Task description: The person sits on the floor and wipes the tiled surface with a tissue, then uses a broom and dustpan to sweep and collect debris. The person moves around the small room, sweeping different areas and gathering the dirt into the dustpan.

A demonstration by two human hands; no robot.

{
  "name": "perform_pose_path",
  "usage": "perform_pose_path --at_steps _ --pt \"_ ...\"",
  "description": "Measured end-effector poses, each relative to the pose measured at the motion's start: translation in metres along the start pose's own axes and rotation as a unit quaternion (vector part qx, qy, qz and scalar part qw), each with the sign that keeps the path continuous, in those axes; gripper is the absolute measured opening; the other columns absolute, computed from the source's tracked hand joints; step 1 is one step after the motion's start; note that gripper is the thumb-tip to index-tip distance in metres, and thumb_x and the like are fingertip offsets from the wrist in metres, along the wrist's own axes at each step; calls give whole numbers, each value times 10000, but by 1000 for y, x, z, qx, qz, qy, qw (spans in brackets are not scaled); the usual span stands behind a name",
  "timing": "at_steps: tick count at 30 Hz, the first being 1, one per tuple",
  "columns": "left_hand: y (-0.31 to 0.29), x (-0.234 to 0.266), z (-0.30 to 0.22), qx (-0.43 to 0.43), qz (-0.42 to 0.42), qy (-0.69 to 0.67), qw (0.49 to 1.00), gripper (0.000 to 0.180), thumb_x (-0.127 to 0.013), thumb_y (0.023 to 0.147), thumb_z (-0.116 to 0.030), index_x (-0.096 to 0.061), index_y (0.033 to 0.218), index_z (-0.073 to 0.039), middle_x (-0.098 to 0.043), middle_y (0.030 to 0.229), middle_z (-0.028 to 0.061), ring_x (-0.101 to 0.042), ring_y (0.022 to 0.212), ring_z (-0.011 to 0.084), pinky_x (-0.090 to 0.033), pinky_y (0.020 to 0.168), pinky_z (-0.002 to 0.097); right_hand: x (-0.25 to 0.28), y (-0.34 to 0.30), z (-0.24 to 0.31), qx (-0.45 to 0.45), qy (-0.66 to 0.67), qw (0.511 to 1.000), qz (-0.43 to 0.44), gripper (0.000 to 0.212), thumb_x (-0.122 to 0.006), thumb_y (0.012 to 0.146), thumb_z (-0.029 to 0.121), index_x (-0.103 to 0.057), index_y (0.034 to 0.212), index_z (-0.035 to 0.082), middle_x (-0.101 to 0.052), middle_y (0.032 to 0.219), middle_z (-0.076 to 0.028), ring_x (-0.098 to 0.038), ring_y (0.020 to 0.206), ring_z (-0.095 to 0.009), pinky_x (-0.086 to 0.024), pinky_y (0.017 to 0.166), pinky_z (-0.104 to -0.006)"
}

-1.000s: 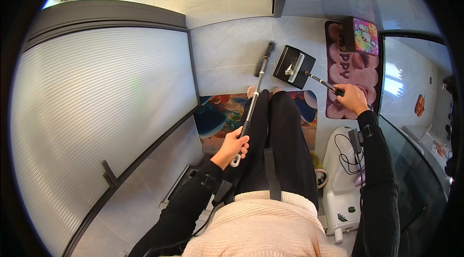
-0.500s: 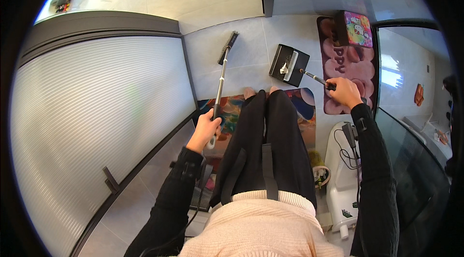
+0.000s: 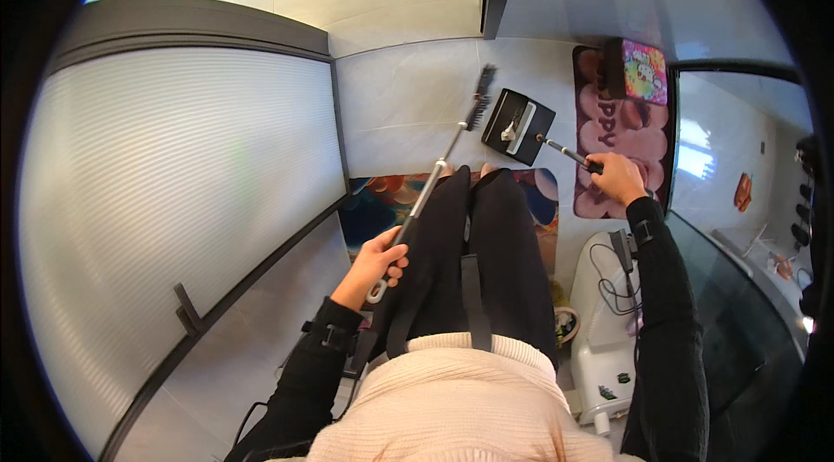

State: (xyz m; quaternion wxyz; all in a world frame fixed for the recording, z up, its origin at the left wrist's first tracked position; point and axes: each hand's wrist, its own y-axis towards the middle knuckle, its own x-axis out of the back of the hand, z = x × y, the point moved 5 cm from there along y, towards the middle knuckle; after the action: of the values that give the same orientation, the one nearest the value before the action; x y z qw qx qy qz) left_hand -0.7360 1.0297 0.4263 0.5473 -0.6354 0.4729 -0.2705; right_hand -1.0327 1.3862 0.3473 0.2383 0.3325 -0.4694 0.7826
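My left hand [image 3: 375,267] is closed round the dark grip of a long-handled broom [image 3: 427,188]. The broom's black bristle head [image 3: 480,99] is on the grey tile floor, just left of the dustpan and a little blurred. In my right hand [image 3: 618,179] is the handle of a black dustpan [image 3: 532,128], which lies on the floor ahead of my feet. A crumpled white scrap [image 3: 509,131] sits in the pan beside a pale toothed strip.
A pink mat [image 3: 599,134] with a colourful box [image 3: 641,71] on it lies to the right. Under my feet is a patterned mat [image 3: 546,193]. A toilet [image 3: 599,314] and small bin [image 3: 566,323] stand right of my legs, a ribbed-glass door [image 3: 191,175] to the left.
The broom head has swept rightward across the floor to near the dustpan's left edge. My left hand has shifted slightly lower, and the dustpan stays in about the same place.
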Motion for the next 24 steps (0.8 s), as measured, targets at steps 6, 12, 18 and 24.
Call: perform_pose_path --at_steps 6,12,18,24 --pt "-19 63 23 -85 -121 6 989 161 -516 893 -44 -541 1041 -101 -494 674 -20 -474 509 45 -408 435 212 20 -5 6 30 -95 995 11 332 -593 744 249 -671 1067 229 -675 900 -129 -633 867 -336 -501 736 -455" --pt "40 82 69 -128 -165 -101 973 78 -511 885 -23 -463 845 -70 -478 590 20 -459 430 108 -380 381 258 57 20 -19 143 -199 968 48 365 -620 729 240 -677 1088 209 -683 892 -115 -641 865 -310 -501 742 -430" --pt "101 -99 105 17 -31 -517 855 173 -499 901 -55 -396 784 -129 -397 602 -10 -421 461 91 -359 403 257 59 30 -57 198 -217 954 63 338 -616 728 221 -688 1057 194 -687 866 -108 -649 829 -300 -503 719 -423" --pt "77 -229 117 16 -7 -376 927 416 -532 911 -65 -415 1305 -130 -470 685 12 -428 479 80 -397 423 263 64 43 -54 221 -192 955 41 298 -593 739 222 -694 1017 181 -685 844 -107 -651 817 -305 -503 700 -429"
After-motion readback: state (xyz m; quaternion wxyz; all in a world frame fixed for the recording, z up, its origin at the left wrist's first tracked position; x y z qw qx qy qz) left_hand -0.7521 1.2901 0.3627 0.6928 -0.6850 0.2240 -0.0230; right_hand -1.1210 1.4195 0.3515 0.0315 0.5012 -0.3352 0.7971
